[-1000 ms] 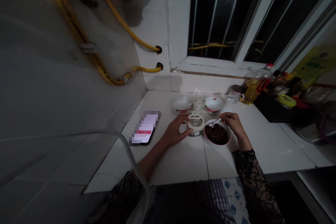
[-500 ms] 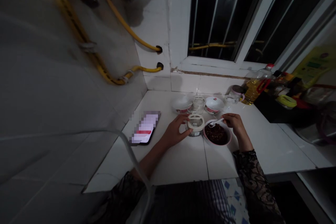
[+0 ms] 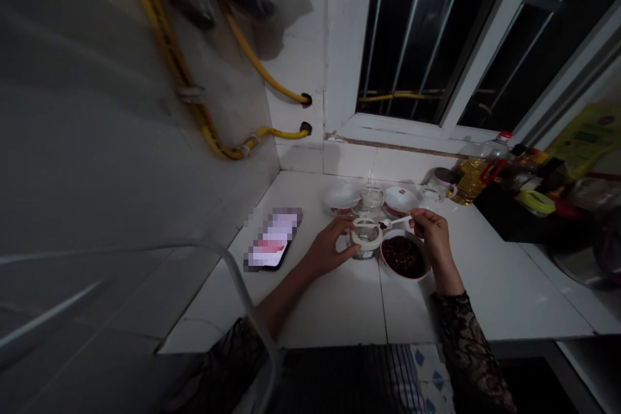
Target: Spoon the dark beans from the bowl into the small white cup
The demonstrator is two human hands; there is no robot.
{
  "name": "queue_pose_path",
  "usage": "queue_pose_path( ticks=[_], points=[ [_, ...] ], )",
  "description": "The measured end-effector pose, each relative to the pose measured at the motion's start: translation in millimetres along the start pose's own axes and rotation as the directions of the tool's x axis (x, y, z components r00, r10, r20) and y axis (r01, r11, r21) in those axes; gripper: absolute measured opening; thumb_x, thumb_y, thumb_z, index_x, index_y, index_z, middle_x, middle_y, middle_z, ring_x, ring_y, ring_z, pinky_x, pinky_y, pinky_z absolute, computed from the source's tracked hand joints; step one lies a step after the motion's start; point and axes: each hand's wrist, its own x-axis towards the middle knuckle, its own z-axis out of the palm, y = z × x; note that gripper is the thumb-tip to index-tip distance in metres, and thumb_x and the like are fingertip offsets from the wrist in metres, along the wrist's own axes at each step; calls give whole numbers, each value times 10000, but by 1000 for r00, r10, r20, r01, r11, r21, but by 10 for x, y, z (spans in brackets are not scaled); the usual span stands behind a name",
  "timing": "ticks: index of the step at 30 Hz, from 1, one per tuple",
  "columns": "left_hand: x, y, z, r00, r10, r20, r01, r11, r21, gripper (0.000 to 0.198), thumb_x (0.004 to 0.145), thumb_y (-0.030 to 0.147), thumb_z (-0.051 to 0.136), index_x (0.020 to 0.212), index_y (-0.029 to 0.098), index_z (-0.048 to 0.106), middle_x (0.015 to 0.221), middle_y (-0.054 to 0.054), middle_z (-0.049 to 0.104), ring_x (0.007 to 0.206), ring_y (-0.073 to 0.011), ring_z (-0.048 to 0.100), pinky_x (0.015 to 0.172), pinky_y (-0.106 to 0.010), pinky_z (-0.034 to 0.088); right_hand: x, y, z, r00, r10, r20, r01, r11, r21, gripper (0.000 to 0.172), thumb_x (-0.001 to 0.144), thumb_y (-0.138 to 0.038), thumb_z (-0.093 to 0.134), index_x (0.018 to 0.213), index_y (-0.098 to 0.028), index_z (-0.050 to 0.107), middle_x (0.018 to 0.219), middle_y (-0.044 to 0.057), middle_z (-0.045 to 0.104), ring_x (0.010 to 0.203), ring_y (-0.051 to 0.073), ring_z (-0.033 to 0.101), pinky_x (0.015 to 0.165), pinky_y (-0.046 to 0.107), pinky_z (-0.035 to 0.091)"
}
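White tiled counter [image 3: 339, 310]: left hand [image 3: 330, 249] grips a jar [image 3: 365, 240]; right hand [image 3: 431, 229] pinches a spoon [image 3: 395, 222] above its rim, bowl [image 3: 405, 259] just right.

One head cam – looks fwd and down at the counter [image 3: 339, 310], fairly near; window [image 3: 436, 45] beyond.

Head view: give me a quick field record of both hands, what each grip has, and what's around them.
left hand: grip around the clear jar, on the counter
right hand: grip on a white spoon, its tip over the jar's mouth
bowl: dark contents, right of the jar
behind: two white bowls, a glass
left: phone
far right: oil bottle
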Motion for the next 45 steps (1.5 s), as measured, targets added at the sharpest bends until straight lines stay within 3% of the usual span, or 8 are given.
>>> queue_pose_path(
  ticks=[3, 7, 9, 15, 22, 25, 35, 45],
  points=[
    [1, 5, -5, 1000, 8, 0, -8, 1000, 0, 262, 841, 288, 710, 1065, 221, 593, 1260, -134, 646, 1212, -256, 640, 894, -378, 605, -125, -48, 146, 982, -186, 42, 190, 972, -139, 296, 757, -491, 672, 738, -199, 708, 565, -7, 581, 502, 119, 449, 512, 263, 383],
    [0, 8, -10, 1000, -4, 8, 5, 1000, -5, 278, 837, 281, 711, 1084, 223, 598, 1284, -137, 642, 1213, -263, 642, 897, -388, 606, -232, -60, 209, 917, -304, 257, 375, 878, -298, 311, 824, -503, 631, 759, -221, 744, 674, 45, 671, 672, 199, 601, 702, 329, 499],
    [0, 9, -12, 1000, -15, 11, 15, 1000, -5, 282, 828, 275, 718, 1081, 227, 603, 1288, -134, 643, 1214, -268, 642, 895, -391, 605, -225, -42, 159, 917, -307, 256, 380, 869, -317, 310, 839, -501, 623, 780, -225, 749, 703, 50, 684, 684, 204, 606, 706, 331, 501],
    [-5, -4, -13, 1000, -1, 12, 2, 1000, -8, 264, 839, 271, 708, 1074, 228, 596, 1276, -136, 649, 1223, -270, 635, 877, -388, 604, -59, 40, -246, 956, -295, 3, 283, 916, -285, 325, 824, -521, 620, 792, -207, 696, 577, -15, 538, 536, 147, 462, 543, 281, 399],
    [-10, -24, -10, 1000, 16, 10, -16, 1000, -3, 270, 849, 298, 708, 1086, 237, 592, 1288, -125, 642, 1203, -256, 640, 859, -372, 608, -42, 62, -336, 951, -270, 151, 309, 836, -454, 316, 815, -505, 596, 760, -213, 706, 730, 45, 685, 692, 202, 576, 680, 310, 445],
    [-13, -28, -10, 1000, 10, 16, -10, 1000, 6, 271, 854, 307, 705, 1088, 234, 591, 1291, -132, 639, 1208, -260, 636, 861, -370, 607, -40, 112, -239, 960, -173, 219, 256, 859, -443, 315, 794, -501, 584, 718, -214, 690, 687, 35, 669, 676, 200, 567, 672, 305, 426],
    [-15, -48, -4, 1000, -1, 19, 1, 1000, 10, 267, 849, 301, 704, 1079, 228, 589, 1296, -131, 636, 1216, -262, 632, 864, -375, 603, 130, 250, -299, 982, 166, 87, -139, 957, -255, 275, 554, -472, 650, 569, -197, 636, 441, -23, 493, 448, 109, 346, 467, 265, 220],
    [-15, -49, 15, 1000, 4, 4, -4, 1000, 11, 276, 839, 277, 711, 1083, 230, 590, 1274, -116, 644, 1214, -252, 636, 866, -373, 608, 152, 237, -307, 960, 281, 15, -279, 956, -94, 188, 521, -358, 679, 571, -178, 656, 392, -44, 463, 365, 79, 317, 393, 241, 199]
  ],
)
